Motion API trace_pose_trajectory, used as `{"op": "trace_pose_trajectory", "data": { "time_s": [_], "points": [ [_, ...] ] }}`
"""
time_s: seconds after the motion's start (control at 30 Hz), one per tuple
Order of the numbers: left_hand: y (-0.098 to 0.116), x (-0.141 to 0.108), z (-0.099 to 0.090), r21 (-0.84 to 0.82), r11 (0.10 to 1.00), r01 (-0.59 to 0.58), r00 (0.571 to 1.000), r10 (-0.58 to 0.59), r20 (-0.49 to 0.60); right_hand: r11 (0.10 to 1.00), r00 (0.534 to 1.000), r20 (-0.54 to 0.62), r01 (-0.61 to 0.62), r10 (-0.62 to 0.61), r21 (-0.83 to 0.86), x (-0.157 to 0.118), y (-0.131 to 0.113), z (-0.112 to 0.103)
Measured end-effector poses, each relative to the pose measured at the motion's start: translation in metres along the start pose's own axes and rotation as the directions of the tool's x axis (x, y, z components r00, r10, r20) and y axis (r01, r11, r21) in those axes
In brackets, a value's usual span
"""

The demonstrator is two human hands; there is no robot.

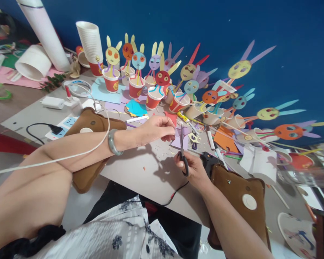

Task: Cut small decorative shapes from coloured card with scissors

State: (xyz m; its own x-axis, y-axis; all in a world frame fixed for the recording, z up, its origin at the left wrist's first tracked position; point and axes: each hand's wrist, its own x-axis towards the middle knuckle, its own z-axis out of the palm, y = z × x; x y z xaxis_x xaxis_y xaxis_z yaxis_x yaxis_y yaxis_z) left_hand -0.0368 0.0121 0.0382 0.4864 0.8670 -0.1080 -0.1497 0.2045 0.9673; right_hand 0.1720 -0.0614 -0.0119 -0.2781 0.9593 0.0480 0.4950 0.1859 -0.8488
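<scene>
From my end, the scissors (181, 144) sit near the middle of the head view, raised above the table (132, 174), blades pointing away from the body. My right hand (196, 171) is wrapped round their dark handles, thumb side up, with the forearm slanting in from the lower right. I can't be sure whether the blades are fully together. My left hand (153, 130) hangs just beside the blade tips, wrist fairly straight, fingers curled in toward the thumb; I cannot tell whether they meet or pinch anything small. A greenish bracelet (112, 142) circles that wrist.

Under and behind the blades I see purple paper (175, 144) and a scatter of tiny clippings. A black glue gun (209, 160) lies close beyond the right hand. One brown cushion (236, 192) is beside the right forearm; another brown cushion (90, 176) lies partly hidden under the left one. A white cord (70, 159) crosses my view of the left forearm, and a black plug (56, 129) sits in the power strip (67, 124) farther left.

Past the hands, a crowd of paper cups (112, 82) with paper rabbit figures (162, 78) fills the back, a tall cup stack (89, 41) at the left, against the blue wall (178, 21).
</scene>
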Motion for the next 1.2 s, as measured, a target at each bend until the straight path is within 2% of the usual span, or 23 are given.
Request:
{"op": "trace_pose_trajectory", "data": {
  "time_s": [0.23, 0.37, 0.53, 1.0, 1.2],
  "points": [
    [0.000, 0.000, 0.000, -0.030, 0.999, -0.014, 1.000, 0.013, -0.022, 1.000, 1.000, 0.004, 0.000, 0.000, -0.010, 0.000, 0.000, 0.001],
    [-0.005, 0.001, -0.002, 0.007, 1.000, -0.010, 0.998, 0.010, 0.059, 1.000, 1.000, -0.014, -0.002, 0.002, 0.001, 0.000, 0.002, 0.002],
    [-0.012, 0.003, -0.006, -0.010, 0.998, -0.067, 0.987, 0.067, 0.144, 1.000, 1.000, -0.027, -0.003, 0.003, -0.006, 0.000, 0.003, 0.002],
    [-0.001, -0.001, 0.000, -0.037, 0.999, -0.003, 0.999, 0.004, 0.045, 1.000, 1.000, -0.015, -0.016, 0.015, -0.024, -0.001, 0.004, 0.003],
    [-0.004, 0.001, -0.002, -0.035, 0.999, -0.029, 0.999, 0.030, 0.029, 1.000, 1.000, -0.015, -0.009, 0.009, -0.027, -0.001, 0.004, 0.002]
  ]
}}
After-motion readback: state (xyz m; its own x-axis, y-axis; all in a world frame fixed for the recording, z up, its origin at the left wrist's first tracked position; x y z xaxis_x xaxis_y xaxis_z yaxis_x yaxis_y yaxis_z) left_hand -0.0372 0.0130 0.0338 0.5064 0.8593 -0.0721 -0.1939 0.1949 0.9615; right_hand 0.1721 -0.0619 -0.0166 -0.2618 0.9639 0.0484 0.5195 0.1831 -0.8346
